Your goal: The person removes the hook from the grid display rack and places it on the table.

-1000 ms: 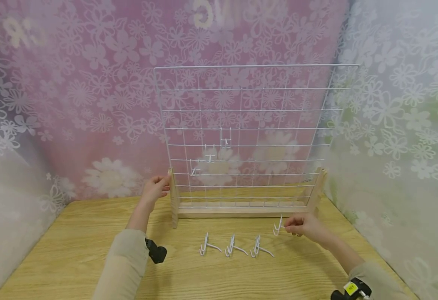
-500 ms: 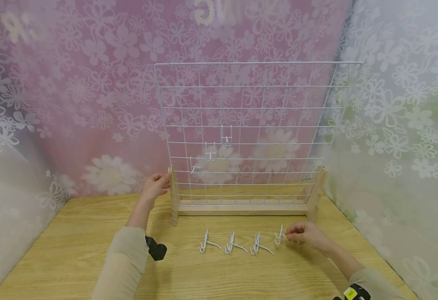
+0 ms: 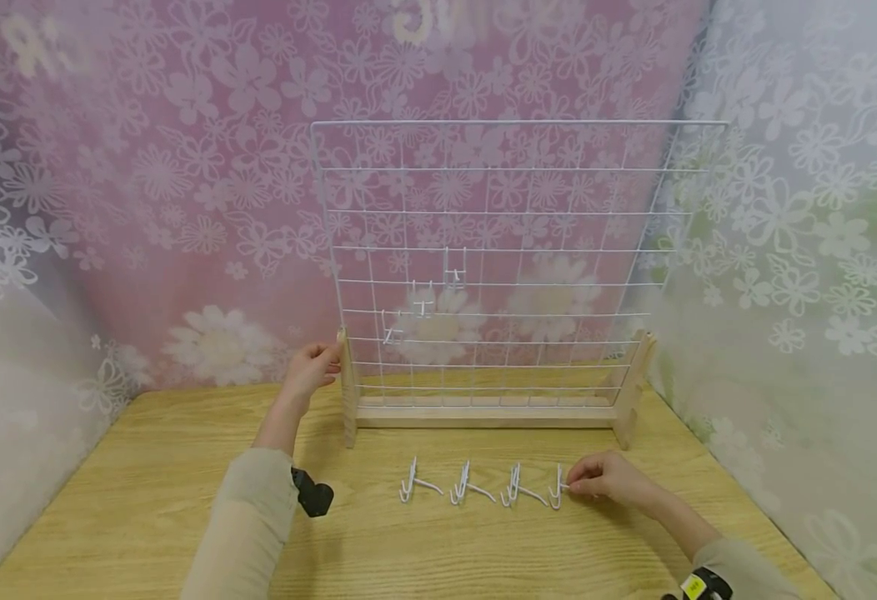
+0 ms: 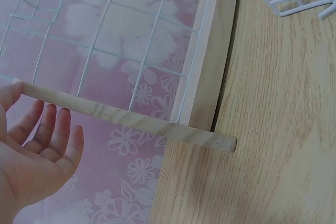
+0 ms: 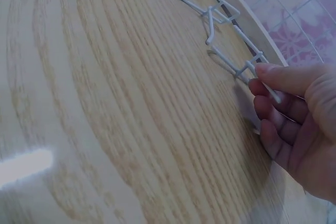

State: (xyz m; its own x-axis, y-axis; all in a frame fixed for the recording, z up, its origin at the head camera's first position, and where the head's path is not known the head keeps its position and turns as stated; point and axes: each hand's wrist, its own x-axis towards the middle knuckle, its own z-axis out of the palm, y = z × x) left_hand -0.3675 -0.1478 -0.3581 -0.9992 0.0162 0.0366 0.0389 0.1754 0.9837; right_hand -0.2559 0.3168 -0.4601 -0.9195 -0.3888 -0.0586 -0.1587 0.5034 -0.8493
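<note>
My left hand [image 3: 309,372] holds the upper end of the left post [image 4: 131,118] of a wooden stand, thumb on one side and fingertips on the other. Between thumb and fingers, my right hand [image 3: 607,482] pinches the arm of a white wire hook [image 5: 270,90], low over the table or touching it; I cannot tell which. To its left lie three similar hooks in a row, the nearest a white hook [image 3: 513,483]. A white wire grid [image 3: 521,122] stands upright in the wooden base. Three hooks hang on it in a rising diagonal, among them a middle hook [image 3: 423,308].
The wood-grain table [image 3: 438,550] carries the stand's base bar [image 3: 483,418] just behind the hook row. A pink flowered curtain [image 3: 183,167] hangs at the back, and a pale flowered one [image 3: 806,250] closes the right side.
My right hand has come down and slightly toward me with the hook, bringing it level with the row's right end. The left hand has kept its place on the post.
</note>
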